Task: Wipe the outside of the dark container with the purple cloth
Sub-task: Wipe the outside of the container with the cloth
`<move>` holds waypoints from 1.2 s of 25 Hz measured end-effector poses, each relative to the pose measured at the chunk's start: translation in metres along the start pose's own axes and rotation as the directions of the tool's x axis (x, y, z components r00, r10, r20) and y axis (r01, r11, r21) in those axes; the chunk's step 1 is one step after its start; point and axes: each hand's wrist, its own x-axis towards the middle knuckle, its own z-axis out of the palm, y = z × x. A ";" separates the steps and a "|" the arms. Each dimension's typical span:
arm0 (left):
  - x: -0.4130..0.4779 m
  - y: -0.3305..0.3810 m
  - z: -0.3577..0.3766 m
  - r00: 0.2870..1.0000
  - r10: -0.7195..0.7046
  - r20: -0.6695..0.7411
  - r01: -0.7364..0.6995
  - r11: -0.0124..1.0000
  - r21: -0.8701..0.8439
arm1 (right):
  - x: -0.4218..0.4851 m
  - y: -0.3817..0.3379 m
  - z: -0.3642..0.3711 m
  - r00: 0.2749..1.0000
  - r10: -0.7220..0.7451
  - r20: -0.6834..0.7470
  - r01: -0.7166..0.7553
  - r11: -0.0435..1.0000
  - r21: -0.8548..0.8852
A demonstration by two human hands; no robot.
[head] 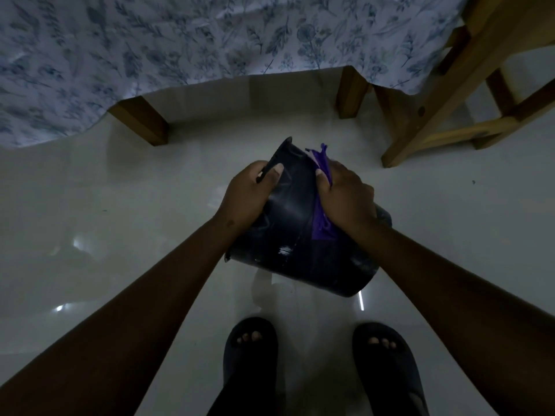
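A dark, glossy container (294,235) is held tilted in the air above a pale tiled floor, with a white smear low on its side. My left hand (249,193) grips its left side near the rim, thumb on the outer wall. My right hand (345,199) presses a purple cloth (322,226) against the right part of the outer wall. The cloth shows above and below that hand; the rest is hidden under the palm.
A table draped in a floral cloth (180,40) stands ahead, with wooden legs (144,121) under it. A wooden stool or chair frame (444,94) is at the right. My two feet in dark sandals (249,355) stand on the floor below the container.
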 end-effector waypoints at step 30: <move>0.034 -0.001 0.012 0.995 -0.092 0.039 0.077 0.956 0.284 | -0.131 -0.006 0.026 0.955 -0.282 0.095 0.297 0.895 -0.334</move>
